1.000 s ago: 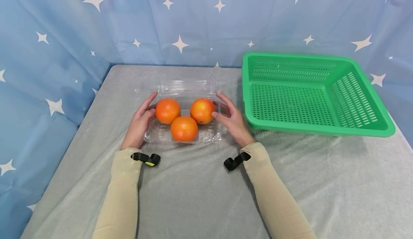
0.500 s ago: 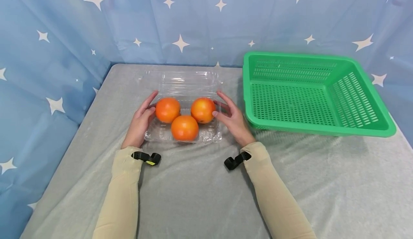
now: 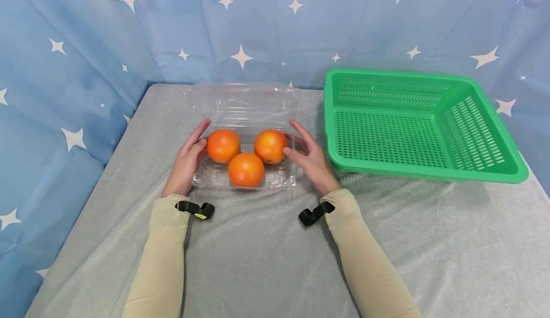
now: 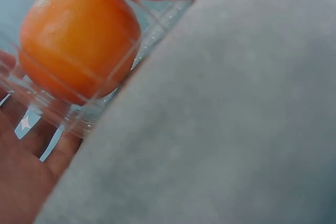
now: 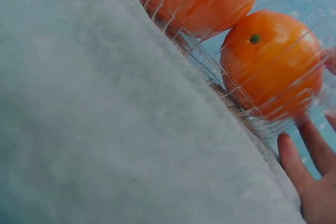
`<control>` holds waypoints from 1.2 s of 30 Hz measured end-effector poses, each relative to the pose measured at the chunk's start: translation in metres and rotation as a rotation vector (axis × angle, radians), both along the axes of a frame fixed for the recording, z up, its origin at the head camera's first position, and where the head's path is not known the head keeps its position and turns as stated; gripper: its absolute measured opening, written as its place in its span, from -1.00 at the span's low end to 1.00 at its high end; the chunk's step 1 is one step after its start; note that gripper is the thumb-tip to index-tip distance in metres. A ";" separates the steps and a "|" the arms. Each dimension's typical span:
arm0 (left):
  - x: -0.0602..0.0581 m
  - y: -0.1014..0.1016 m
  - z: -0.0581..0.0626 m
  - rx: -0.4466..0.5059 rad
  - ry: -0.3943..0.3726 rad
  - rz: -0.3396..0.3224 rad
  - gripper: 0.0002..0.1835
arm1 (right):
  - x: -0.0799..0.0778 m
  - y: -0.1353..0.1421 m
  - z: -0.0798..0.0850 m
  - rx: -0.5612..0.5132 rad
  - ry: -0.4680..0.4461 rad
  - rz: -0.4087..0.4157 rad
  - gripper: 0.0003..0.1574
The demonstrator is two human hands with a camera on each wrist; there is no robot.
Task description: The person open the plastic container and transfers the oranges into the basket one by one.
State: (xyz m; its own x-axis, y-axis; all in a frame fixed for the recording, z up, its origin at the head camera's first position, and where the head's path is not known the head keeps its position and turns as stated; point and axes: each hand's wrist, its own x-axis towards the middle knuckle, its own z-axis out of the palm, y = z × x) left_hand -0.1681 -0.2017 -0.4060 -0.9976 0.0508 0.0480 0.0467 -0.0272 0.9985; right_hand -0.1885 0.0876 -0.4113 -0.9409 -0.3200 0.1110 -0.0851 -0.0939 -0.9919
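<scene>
A clear plastic clamshell box lies on the table with its lid folded back behind it. In its tray sit three oranges: one at back left, one at back right and one in front. My left hand holds the tray's left side, thumb at the rim beside the left orange. At the opposite side my right hand grips the wall, its thumb overlapping the right orange. Both wrist views show fingers spread outside the ribbed plastic, close under an orange.
A large green plastic basket with slotted walls stands to the right of the right hand. Grey cloth covers the table. Behind and to the left hangs a blue curtain with white stars.
The lid has swung further back, away from the tray, and now lies lower toward the curtain. Both hands and the oranges have stayed in place.
</scene>
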 end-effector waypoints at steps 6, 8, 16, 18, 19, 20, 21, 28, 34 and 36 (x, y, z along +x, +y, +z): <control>-0.002 0.000 0.000 -0.006 0.005 -0.004 -0.53 | -0.001 0.000 0.001 0.002 0.008 -0.003 -0.16; -0.002 0.000 0.000 -0.002 0.006 -0.005 -0.53 | -0.001 0.000 0.001 0.005 0.011 -0.003 -0.16; -0.001 0.000 0.000 -0.010 -0.008 0.015 -0.52 | -0.002 -0.002 0.001 0.032 0.028 -0.008 -0.16; 0.000 0.000 0.000 -0.015 -0.008 0.017 -0.52 | -0.003 -0.002 0.001 0.038 0.036 -0.012 -0.16; 0.000 0.000 0.000 -0.014 -0.008 0.016 -0.52 | -0.003 -0.002 0.001 0.040 0.040 -0.014 -0.16; 0.000 0.000 0.000 -0.013 -0.005 0.014 -0.52 | -0.003 -0.002 0.001 0.042 0.042 -0.015 -0.16; 0.000 0.000 0.000 -0.010 -0.002 0.011 -0.52 | -0.003 -0.002 0.001 0.041 0.043 -0.016 -0.15; -0.001 0.002 0.003 -0.024 -0.002 0.005 -0.52 | -0.002 -0.002 0.000 0.042 0.053 -0.024 -0.14; 0.000 0.002 0.004 -0.045 -0.022 0.007 -0.52 | -0.003 -0.002 -0.001 0.038 0.059 -0.026 -0.14; 0.000 0.002 0.005 -0.047 -0.026 0.007 -0.52 | -0.003 -0.002 -0.001 0.034 0.061 -0.027 -0.14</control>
State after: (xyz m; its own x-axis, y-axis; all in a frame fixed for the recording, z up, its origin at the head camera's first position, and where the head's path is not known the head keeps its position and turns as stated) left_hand -0.1681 -0.1994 -0.4014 -0.9987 0.0459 0.0201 0.0210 0.0204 0.9996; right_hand -0.1912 0.0858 -0.4124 -0.9411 -0.2990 0.1582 -0.1478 -0.0573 -0.9874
